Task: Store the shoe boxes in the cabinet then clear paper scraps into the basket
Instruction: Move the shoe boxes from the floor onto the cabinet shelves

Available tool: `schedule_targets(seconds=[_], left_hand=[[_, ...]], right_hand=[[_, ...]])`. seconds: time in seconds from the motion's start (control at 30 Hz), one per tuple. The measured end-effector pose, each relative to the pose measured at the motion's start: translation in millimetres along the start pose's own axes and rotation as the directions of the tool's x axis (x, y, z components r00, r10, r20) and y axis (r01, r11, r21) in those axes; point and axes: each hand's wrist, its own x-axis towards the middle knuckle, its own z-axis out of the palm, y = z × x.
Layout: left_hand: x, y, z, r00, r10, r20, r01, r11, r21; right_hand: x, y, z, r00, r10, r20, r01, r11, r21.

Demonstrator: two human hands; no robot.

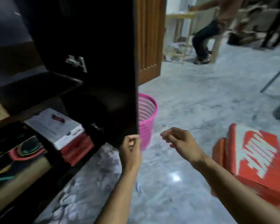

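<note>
My left hand grips the lower corner of the dark cabinet door, which stands swung open. My right hand hovers to its right above the floor, fingers loosely curled and holding nothing. Inside the cabinet on the bottom shelf lies a white-lidded shoe box on top of a red box. An orange shoe box with a white logo sits on the floor at the right, beside my right forearm. A pink mesh basket stands just behind the door's edge. A paper scrap lies on the floor.
Dark patterned items fill the cabinet's left side. A wooden door stands behind the cabinet. A person sits on a wooden stool at the back. A metal leg slants at the far right. The floor is grey marble.
</note>
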Motion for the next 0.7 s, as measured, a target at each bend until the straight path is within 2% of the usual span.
schedule_targets(seconds=[0.1, 0.17, 0.23, 0.33, 0.43, 0.47, 0.63, 0.7], left_hand=[[-17, -32, 70, 0.964, -0.200, 0.176, 0.188, 0.979, 0.080], [-30, -51, 115, 0.880, -0.374, 0.292, 0.349, 0.927, 0.135], [-45, -70, 157, 0.781, -0.489, 0.390, 0.439, 0.872, 0.215], [-69, -96, 220, 0.675, -0.563, 0.478, 0.440, 0.826, 0.352], [-93, -109, 274, 0.561, -0.600, 0.570, 0.386, 0.799, 0.462], [-99, -111, 288, 0.532, -0.603, 0.594, 0.361, 0.796, 0.485], [-115, -120, 330, 0.433, -0.619, 0.655, 0.349, 0.785, 0.512], [-111, -130, 335, 0.470, -0.593, 0.654, 0.314, 0.804, 0.504]], right_hand=[[-12, 66, -66, 0.977, 0.107, -0.185, -0.111, 0.994, -0.015], [-22, 110, -107, 0.931, 0.162, -0.326, -0.180, 0.983, -0.026], [-34, 151, -142, 0.854, 0.230, -0.467, -0.267, 0.964, -0.013], [-53, 204, -189, 0.680, 0.288, -0.675, -0.398, 0.918, -0.008], [-68, 236, -230, 0.499, 0.360, -0.788, -0.578, 0.816, 0.006], [-69, 246, -241, 0.465, 0.374, -0.802, -0.620, 0.785, 0.007], [-62, 268, -268, 0.452, 0.433, -0.780, -0.732, 0.680, -0.046], [-54, 268, -271, 0.437, 0.466, -0.770, -0.757, 0.653, -0.034]])
